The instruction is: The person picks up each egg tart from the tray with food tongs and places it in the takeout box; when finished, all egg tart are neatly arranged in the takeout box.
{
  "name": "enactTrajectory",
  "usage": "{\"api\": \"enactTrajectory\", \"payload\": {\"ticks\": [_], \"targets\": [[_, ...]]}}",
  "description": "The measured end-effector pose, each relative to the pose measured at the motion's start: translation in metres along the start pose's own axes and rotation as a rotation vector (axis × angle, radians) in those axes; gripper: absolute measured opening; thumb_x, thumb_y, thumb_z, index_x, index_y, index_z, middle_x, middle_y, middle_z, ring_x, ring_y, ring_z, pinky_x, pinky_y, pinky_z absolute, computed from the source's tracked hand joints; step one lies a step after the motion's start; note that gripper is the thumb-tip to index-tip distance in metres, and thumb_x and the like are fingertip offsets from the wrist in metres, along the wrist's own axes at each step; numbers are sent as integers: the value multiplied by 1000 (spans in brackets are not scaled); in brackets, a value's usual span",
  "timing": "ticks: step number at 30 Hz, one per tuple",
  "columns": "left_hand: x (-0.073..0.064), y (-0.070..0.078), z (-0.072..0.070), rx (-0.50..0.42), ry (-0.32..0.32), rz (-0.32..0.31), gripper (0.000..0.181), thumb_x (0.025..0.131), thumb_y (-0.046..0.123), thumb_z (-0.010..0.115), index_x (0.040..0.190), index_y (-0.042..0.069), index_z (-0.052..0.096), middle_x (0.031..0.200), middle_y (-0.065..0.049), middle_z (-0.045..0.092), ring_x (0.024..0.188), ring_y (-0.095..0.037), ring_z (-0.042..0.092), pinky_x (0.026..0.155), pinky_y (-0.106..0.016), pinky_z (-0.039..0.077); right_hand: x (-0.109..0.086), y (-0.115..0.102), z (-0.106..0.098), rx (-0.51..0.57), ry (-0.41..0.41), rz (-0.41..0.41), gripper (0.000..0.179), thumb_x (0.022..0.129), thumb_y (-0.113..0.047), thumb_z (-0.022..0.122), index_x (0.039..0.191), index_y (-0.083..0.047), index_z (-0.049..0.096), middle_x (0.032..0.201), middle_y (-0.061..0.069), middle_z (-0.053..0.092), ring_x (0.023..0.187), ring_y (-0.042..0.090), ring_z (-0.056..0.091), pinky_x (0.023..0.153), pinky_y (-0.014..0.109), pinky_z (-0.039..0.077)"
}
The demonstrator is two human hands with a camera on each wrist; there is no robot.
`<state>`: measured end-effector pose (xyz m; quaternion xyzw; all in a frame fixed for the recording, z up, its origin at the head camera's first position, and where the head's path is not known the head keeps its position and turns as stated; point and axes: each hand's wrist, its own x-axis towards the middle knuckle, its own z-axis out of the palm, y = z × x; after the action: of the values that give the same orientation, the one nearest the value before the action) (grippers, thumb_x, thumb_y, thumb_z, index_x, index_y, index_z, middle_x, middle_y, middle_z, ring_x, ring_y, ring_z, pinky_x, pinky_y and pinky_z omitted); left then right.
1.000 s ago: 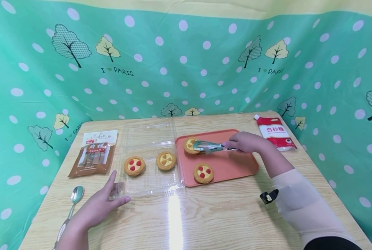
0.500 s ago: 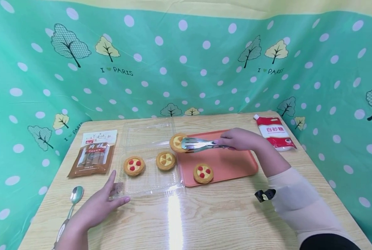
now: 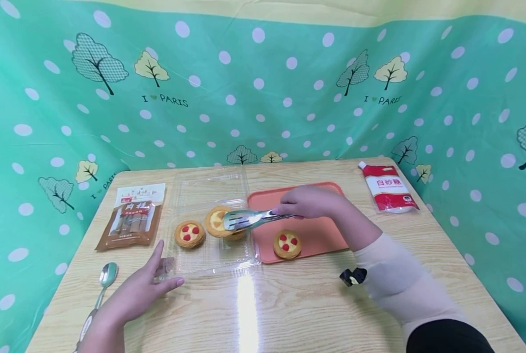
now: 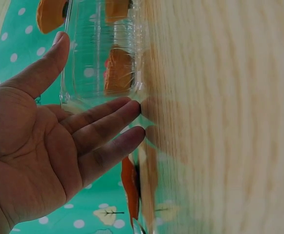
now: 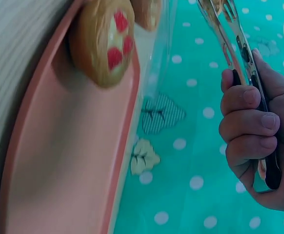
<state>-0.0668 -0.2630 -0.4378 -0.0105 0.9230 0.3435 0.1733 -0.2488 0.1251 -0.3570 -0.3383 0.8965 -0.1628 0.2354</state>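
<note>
My right hand (image 3: 309,202) grips metal food tongs (image 3: 260,217), fingers curled round their black handles (image 5: 269,161) in the right wrist view. Pinched in the tongs, an egg tart (image 3: 214,221) with pale wedge topping hangs over the clear plastic container (image 3: 214,268). Beneath it, a second wedge-topped tart (image 3: 234,237) is mostly hidden. A tart with red berries (image 3: 190,234) sits in the container's left part. At the container's near left corner lies my left hand (image 3: 141,289), thumb and fingers spread. Its fingertips (image 4: 134,109) reach the container's bottom edge; contact is hard to tell.
Right of the container lies a coral tray (image 3: 316,240) bearing one berry tart (image 3: 287,244). A red and white sugar pouch (image 3: 389,188) stands back right. Brown spice packet (image 3: 132,218) and spoon (image 3: 108,275) lie on the left. The container's lid (image 3: 210,189) lies folded back.
The wedge-topped tart has been lifted from the tray in the tongs and carried left over the container. My right hand moved left with it. The left hand has stayed put.
</note>
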Motion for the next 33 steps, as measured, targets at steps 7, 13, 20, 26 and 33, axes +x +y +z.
{"api": "enactTrajectory", "payload": {"ticks": [7, 13, 20, 26, 33], "targets": [[-1, 0, 0, 9, 14, 21, 114, 87, 63, 61, 156, 15, -16, 149, -28, 41, 134, -52, 40, 104, -68, 33, 19, -23, 16, -57, -60, -56, 47, 97, -59, 48, 70, -22, 59, 60, -8, 51, 53, 10, 45, 55, 28, 40], [-1, 1, 0, 9, 24, 34, 114, 87, 62, 61, 156, 14, -16, 150, -25, 41, 132, -51, 41, 105, -70, 30, 30, -39, 32, -53, -117, -51, 51, 95, -60, 51, 70, -17, 61, 57, -8, 47, 51, 10, 43, 53, 27, 37], [-2, 2, 0, 4, 14, 29, 113, 88, 61, 61, 156, 14, -16, 150, -25, 41, 131, -50, 44, 105, -69, 31, 39, -48, 41, -44, -157, -22, 48, 95, -58, 52, 72, -18, 63, 57, -7, 46, 53, 11, 43, 55, 28, 38], [-2, 2, -1, 11, 6, 15, 114, 88, 62, 60, 156, 14, -17, 150, -26, 40, 133, -51, 41, 105, -69, 31, 48, -52, 48, -144, -139, -17, 54, 96, -60, 49, 84, -12, 70, 62, -7, 49, 59, 12, 48, 61, 30, 43], [-2, 0, 0, 19, 14, 33, 113, 88, 62, 60, 156, 14, -17, 151, -25, 40, 132, -50, 44, 105, -69, 31, 52, -63, 55, -237, -129, -12, 53, 96, -62, 45, 86, -17, 73, 69, -6, 60, 65, 12, 55, 67, 32, 49]]}}
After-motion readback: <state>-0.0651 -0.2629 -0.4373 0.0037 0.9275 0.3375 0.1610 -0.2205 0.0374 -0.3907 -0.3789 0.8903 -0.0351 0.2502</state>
